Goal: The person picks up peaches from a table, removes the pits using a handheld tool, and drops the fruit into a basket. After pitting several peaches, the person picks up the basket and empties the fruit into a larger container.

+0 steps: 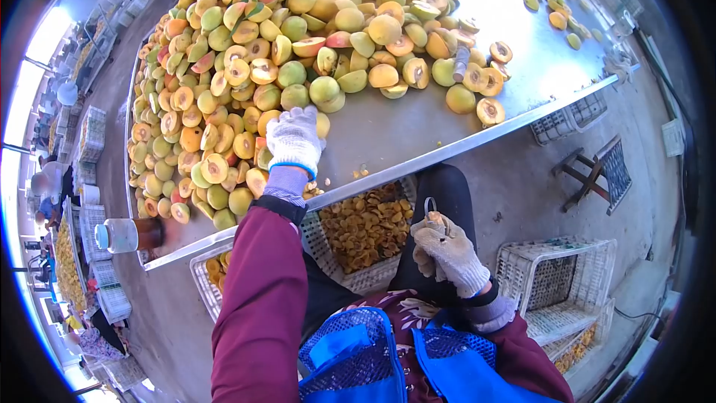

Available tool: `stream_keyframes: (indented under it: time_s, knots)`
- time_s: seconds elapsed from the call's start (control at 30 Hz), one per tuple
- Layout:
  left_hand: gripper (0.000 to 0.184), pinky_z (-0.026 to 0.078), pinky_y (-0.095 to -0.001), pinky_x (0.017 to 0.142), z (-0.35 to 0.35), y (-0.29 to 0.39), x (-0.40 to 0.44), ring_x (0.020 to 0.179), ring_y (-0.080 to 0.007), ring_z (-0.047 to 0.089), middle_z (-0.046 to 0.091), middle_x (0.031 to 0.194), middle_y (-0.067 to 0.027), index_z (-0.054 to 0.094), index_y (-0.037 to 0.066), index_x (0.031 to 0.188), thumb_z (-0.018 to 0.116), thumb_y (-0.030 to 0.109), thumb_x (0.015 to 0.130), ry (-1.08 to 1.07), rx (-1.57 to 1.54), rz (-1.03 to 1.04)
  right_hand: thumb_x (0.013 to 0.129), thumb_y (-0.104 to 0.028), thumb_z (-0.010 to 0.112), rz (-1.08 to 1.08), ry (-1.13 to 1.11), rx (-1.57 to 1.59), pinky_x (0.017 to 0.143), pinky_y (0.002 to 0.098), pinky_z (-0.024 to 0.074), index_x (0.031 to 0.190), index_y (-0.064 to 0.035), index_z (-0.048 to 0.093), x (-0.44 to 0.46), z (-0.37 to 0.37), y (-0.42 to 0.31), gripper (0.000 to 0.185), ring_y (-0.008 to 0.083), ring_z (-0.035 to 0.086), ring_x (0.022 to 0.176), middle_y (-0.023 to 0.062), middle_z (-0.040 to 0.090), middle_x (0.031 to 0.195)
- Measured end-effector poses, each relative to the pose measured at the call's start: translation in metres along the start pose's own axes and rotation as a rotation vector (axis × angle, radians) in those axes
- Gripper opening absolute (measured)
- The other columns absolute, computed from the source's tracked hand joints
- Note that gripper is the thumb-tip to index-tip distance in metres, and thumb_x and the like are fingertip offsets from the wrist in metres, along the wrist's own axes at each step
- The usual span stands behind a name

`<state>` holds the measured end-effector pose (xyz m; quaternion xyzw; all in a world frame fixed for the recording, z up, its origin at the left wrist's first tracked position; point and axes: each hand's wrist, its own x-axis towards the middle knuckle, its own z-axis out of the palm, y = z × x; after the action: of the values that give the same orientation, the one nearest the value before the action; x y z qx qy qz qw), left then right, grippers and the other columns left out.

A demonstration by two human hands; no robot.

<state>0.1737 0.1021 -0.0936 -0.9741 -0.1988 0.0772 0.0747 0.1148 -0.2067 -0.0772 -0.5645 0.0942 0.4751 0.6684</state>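
Observation:
My left hand (296, 138), in a white knit glove, is at the near edge of a large heap of halved peaches (313, 4) on the metal table (388, 130). Fruit lies right beside its fingers, but the fingertips curl down out of sight, so I cannot see whether they grip a piece. Above my right thigh, my right hand (447, 250) is closed in a soiled knit glove around a small tool with a curved metal loop (429, 204). Many peach halves show orange flesh and a brown pit area.
Beneath the table edge, a white plastic crate (358, 281) holds thin orange fruit pieces. A jar of brown liquid (134, 235) stands at the table's left corner. To the right are stacked crates (556, 272) and a small stool (600, 177). People and crates line the far left.

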Motion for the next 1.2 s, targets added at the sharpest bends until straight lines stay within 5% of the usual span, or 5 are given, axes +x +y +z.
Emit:
stream_keyframes:
  time_s: [0.23,0.53,0.67,0.9,1.2]
  knots:
    - [0.062,0.042,-0.0359,0.096,0.004,0.007,-0.014,0.111,-0.0236,0.059,0.064,0.114,-0.0073,0.058,0.014,0.119,0.077,0.045,0.068,-0.123,-0.031,0.184,0.089,-0.021,0.067,-0.083,0.052,-0.044,0.045,0.0231,0.0405,0.108,-0.0082,0.054,-0.003,0.005,0.009,0.026,0.0075,0.051,0.052,0.0004,0.056,0.069]
    - [0.052,0.055,-0.0353,0.078,-0.018,0.004,-0.098,0.102,-0.026,0.062,0.058,0.12,-0.0141,0.044,0.003,0.133,0.06,0.028,0.091,-0.2,-2.352,-0.143,0.085,-0.028,0.07,-0.247,-0.029,-0.283,0.062,0.0305,0.0495,0.106,-0.0091,0.059,-0.013,0.015,0.017,0.03,0.0142,0.062,0.066,0.0035,0.064,0.078]
    - [0.069,0.055,-0.0373,0.073,-0.035,0.013,-0.14,0.099,-0.0284,0.063,0.06,0.116,-0.0139,0.045,0.005,0.132,0.06,0.054,0.087,-0.369,-2.32,-0.091,0.082,-0.038,0.07,-0.403,-0.033,-0.622,0.065,0.038,0.0509,0.104,-0.0157,0.061,-0.032,0.047,-0.01,0.032,0.0308,0.066,0.071,0.0121,0.064,0.075]
    - [0.05,0.046,-0.0361,0.1,-0.045,0.016,-0.181,0.113,-0.0225,0.058,0.057,0.125,-0.0131,0.05,-0.001,0.13,0.047,0.038,0.1,-0.26,-2.255,-0.105,0.08,-0.042,0.07,-0.761,0.137,-0.979,0.052,0.0424,0.0489,0.097,-0.0142,0.06,-0.04,0.07,-0.016,0.034,0.0334,0.064,0.059,0.0118,0.061,0.062]
    - [0.056,0.043,-0.035,0.099,-0.054,0.021,-0.203,0.112,-0.0217,0.058,0.061,0.122,-0.0124,0.052,-0.002,0.129,0.042,0.045,0.1,-0.162,-2.033,0.117,0.081,-0.048,0.069,-0.817,0.179,-1.083,0.044,0.0419,0.046,0.086,-0.0111,0.058,-0.051,0.076,-0.013,0.039,0.0305,0.061,0.048,0.0106,0.059,0.055]
